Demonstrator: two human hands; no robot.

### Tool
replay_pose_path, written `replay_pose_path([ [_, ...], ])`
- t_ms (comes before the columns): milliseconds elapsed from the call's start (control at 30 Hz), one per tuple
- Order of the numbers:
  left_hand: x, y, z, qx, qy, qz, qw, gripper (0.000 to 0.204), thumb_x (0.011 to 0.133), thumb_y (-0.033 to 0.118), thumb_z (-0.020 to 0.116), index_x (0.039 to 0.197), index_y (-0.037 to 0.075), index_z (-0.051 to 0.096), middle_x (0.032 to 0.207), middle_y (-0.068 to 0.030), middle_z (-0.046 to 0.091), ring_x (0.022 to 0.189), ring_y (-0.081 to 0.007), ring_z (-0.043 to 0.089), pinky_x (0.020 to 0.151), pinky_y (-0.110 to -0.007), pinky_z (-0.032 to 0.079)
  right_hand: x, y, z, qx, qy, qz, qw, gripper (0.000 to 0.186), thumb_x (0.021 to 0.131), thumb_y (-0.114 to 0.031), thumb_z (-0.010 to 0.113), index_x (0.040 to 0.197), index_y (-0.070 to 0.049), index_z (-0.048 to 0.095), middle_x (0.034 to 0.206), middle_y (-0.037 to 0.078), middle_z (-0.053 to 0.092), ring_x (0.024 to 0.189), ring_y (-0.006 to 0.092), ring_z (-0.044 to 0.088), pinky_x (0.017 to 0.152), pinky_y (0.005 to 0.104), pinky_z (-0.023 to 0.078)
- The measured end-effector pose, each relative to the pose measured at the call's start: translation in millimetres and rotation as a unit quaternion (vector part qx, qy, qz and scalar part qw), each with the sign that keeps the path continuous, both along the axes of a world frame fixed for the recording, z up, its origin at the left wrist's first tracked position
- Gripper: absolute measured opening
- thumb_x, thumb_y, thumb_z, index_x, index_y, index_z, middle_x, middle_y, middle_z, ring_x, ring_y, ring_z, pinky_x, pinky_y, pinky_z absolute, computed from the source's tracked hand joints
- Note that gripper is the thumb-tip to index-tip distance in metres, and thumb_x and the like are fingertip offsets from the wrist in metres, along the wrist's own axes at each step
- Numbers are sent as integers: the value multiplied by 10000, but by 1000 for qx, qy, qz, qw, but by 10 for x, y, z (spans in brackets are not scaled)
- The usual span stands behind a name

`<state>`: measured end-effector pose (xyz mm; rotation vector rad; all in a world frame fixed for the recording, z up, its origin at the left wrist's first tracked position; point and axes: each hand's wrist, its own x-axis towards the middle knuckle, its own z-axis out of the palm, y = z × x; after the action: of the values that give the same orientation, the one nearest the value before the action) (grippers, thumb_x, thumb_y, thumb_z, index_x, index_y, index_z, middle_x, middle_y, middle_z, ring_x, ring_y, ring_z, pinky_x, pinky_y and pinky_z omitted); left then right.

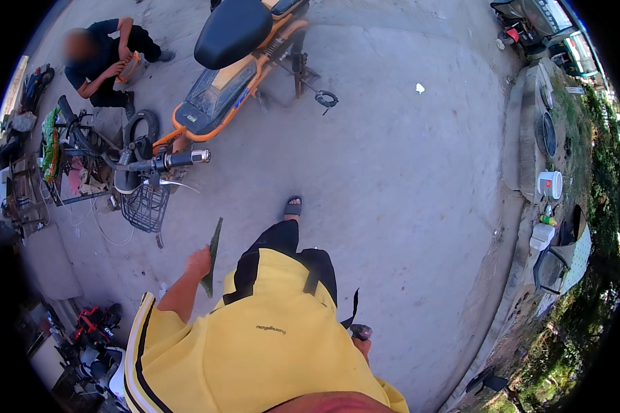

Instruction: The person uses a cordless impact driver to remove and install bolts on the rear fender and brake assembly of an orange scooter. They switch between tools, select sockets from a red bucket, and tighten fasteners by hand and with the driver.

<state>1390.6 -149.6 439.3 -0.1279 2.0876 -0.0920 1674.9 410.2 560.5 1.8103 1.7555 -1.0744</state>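
Observation:
My left hand (200,263) is closed around a long, narrow dark-green strip (214,251), pointed at its upper end. I cannot make out what kind of thing it is. On the other side of my body, my right hand (362,345) grips a small dark rounded object (360,332). A thin black strap (352,311) rises beside that object. Ahead to the left stands an orange electric scooter (217,103) with a black seat. Its wire front basket (145,206) is the part closest to my left hand.
A person (107,58) crouches at the far left, holding an orange curved piece (129,67). A loose tyre (142,126) lies by the scooter. Parked scooters (96,337) stand at lower left. Along the right kerb sit a white bucket (550,184) and a chair (552,268).

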Motion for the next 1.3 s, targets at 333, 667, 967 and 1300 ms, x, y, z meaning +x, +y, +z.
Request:
replay_pose_path([
  [333, -1550, 1187, -99, 25, 40, 28, 998, 303, 961, 92, 596, 1261, 81, 558, 1087, -187, 740, 1030, -394, 724, 874, -507, 583, -965, 1199, -486, -32, -40, 34, 998, 237, 689, -107, 822, 872, 31, 763, 794, 137, 736, 676, 223, 712, 622, 387, 548],
  [667, -1762, 2934, -422, 24, 33, 136, 990, 405, 895, 98, 674, 1269, 28, 534, 1073, -209, 746, 1021, -408, 730, 866, -511, 590, -3525, 4006, -583, -51, 48, 218, 974, 270, 687, -177, 841, 868, 14, 782, 799, 155, 756, 719, 231, 739, 669, 385, 554],
  [967, -1791, 4812, -418, 127, -70, 320, 936, 456, 968, 381, 592, 1223, 14, 500, 1074, -318, 716, 1031, -504, 709, 886, -584, 560, -7963, 5434, -84, 218, -77, 463, 856, 369, 680, -255, 862, 950, -13, 796, 987, 232, 772, 959, 414, 743, 826, 479, 580],
  [1300, -2737, 6332, -1060, 185, -119, 427, 877, 675, 865, 436, 744, 1348, 46, 478, 1100, -235, 723, 1079, -432, 710, 894, -511, 580, -10581, 4166, -136, -63, 76, 486, 868, 250, 743, -7, 791, 991, 17, 765, 875, 71, 754, 702, 160, 684, 654, 339, 552],
])
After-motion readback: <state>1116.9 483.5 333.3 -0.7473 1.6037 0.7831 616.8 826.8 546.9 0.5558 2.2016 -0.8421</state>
